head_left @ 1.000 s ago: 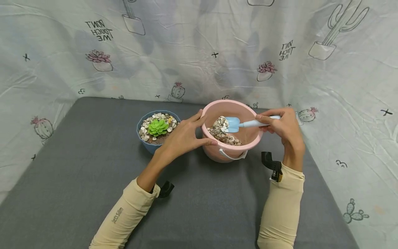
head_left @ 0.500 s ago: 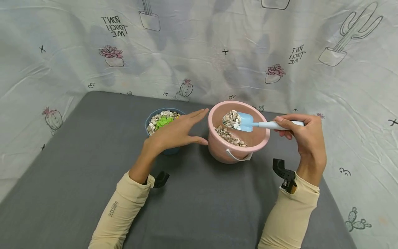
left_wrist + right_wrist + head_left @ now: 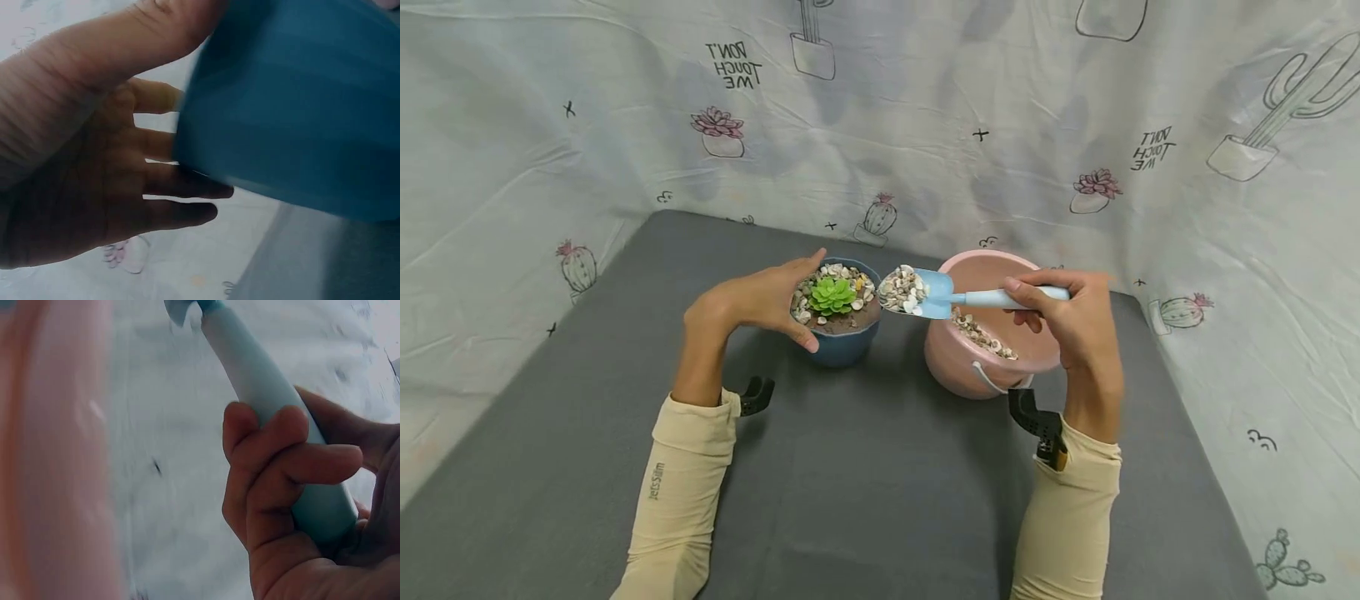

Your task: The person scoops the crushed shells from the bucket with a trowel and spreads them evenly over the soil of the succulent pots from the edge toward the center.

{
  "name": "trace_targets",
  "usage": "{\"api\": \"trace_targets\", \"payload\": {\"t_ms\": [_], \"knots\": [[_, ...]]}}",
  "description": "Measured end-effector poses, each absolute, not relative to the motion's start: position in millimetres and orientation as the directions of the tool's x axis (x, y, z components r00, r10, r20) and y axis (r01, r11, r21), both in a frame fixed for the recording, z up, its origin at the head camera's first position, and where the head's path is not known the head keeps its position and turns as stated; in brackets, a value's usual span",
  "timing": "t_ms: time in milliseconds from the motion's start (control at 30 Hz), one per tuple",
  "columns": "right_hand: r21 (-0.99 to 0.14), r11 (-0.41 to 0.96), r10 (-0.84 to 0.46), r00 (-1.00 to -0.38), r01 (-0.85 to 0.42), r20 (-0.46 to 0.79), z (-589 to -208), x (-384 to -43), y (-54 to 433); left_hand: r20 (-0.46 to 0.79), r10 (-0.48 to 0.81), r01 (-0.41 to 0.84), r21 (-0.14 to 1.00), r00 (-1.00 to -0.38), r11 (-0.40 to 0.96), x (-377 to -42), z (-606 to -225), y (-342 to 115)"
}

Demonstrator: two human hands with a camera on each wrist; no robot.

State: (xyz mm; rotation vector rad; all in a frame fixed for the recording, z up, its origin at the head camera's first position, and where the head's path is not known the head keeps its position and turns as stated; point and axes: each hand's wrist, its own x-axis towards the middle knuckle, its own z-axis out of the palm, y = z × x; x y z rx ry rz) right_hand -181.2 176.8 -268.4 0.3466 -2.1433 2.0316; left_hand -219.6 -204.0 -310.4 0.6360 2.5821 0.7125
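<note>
My right hand grips the white handle of a small light-blue garden trowel. Pebbles are heaped on its blade, which is between the pink bucket and the blue flower pot, close to the pot's right rim. In the right wrist view, curled fingers wrap the trowel handle. Around the pot's left side my left hand is spread, thumb in front and fingers behind. The left wrist view shows its fingers nearly straight beside the pot wall. A green succulent stands in soil among pebbles.
The pink bucket stands under my right hand, with more pebbles inside and a white handle hanging at its front. Both containers are on a grey tabletop. A patterned white cloth hangs behind and at the sides.
The trowel has come up from inside the bucket with pebbles on it and moved left toward the pot. My left hand has left the bucket's rim and moved to the pot's left side.
</note>
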Motion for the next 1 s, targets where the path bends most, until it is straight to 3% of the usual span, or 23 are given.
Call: {"api": "trace_targets", "payload": {"t_ms": [133,433,700,1000], "knots": [[-0.966,0.121,-0.089,-0.971,-0.230,0.221,-274.0,-185.8,149.9,-0.261,0.508,0.312,0.539,-0.821,0.782,-225.9,-318.3,-203.4],[-0.948,0.250,-0.072,-0.980,-0.200,0.187,-287.7,-191.7,107.2,-0.149,0.546,0.339,0.643,-0.825,0.687,-235.2,-328.3,-213.6],[-0.765,0.537,-0.144,-0.932,-0.355,0.332,-297.6,-189.4,80.1,-0.156,0.521,0.332,0.611,-0.839,0.718,-236.1,-330.1,-217.8],[-0.627,0.586,-0.258,-0.852,-0.513,0.456,-295.3,-183.6,74.3,-0.182,0.507,0.301,0.621,-0.843,0.724,-235.5,-329.1,-218.3]]}}
